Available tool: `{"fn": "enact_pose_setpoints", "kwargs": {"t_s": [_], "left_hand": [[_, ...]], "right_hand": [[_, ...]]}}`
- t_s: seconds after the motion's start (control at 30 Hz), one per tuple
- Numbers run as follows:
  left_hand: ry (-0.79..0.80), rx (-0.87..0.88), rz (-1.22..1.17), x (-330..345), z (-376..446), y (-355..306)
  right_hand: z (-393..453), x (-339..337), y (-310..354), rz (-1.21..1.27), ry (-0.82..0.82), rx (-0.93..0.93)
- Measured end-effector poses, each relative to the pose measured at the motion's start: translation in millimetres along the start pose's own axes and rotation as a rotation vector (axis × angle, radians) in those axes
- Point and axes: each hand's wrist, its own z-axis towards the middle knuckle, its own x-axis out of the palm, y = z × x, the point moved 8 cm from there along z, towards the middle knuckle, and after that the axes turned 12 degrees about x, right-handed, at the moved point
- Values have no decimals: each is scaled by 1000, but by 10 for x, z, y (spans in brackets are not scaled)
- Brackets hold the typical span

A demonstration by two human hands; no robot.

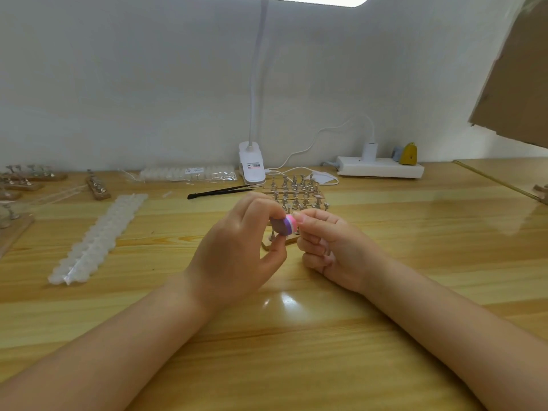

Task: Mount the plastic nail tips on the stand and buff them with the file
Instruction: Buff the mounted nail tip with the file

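My left hand (237, 247) pinches the file (284, 226), a small purple-pink buffer block, between thumb and fingers. My right hand (329, 247) has its fingers curled with the fingertips up against the file's pink end; probably pinching a nail tip there, but I can't tell, it's hidden. Just behind the hands sits a wooden stand (277, 241), mostly blocked. Nail tips will be light, thin, springy, easy to flick away, so I'd hold by the edges or stand post. File is soft foam, grip by the sides. More stands (296, 192) crowd close behind; open table (296, 336) lies toward me.
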Motion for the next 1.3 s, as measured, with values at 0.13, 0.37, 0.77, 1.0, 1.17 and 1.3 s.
{"fn": "enact_pose_setpoints", "kwargs": {"t_s": [0.13,0.37,0.77,1.0,1.17,1.3], "left_hand": [[6,-4,-9,-1,-20,21],[27,-17,9,-8,-11,27],[-19,104,-48,-35,16,-63],[47,-21,6,19,-74,93],[27,61,-70,37,-6,-53],[63,-40,-35,50,-62,82]], "right_hand": [[12,-18,-7,1,-7,-5],[16,-16,-11,53,45,15],[5,40,-15,14,90,24],[4,28,-13,33,78,35],[2,42,-11,-10,90,26],[6,28,-11,4,94,29]]}}
